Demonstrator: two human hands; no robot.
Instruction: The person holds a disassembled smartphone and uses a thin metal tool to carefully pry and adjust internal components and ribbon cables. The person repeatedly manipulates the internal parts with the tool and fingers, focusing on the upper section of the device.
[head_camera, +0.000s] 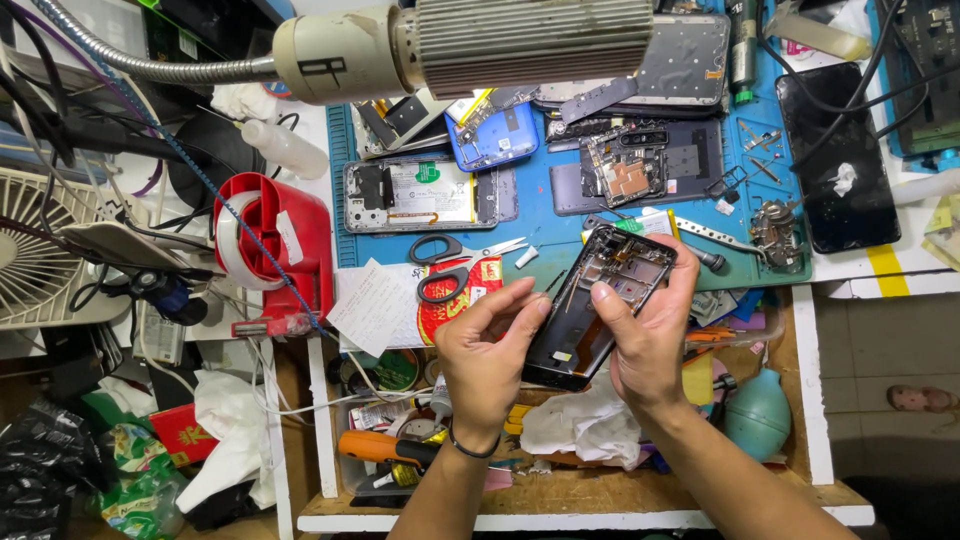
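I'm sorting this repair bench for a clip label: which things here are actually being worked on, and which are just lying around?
In hand:
- opened phone frame, held over the drawer
- right hand, gripping its right edge
- left hand, fingertips at its left edge

Lying about:
- scissors
- red tape dispenser
- other opened phone on the blue mat
- orange-handled screwdriver
- teal blower bulb

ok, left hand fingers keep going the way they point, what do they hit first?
Probably the opened phone held by the right hand: left hand fingertips point right at its edge, seemingly touching already.
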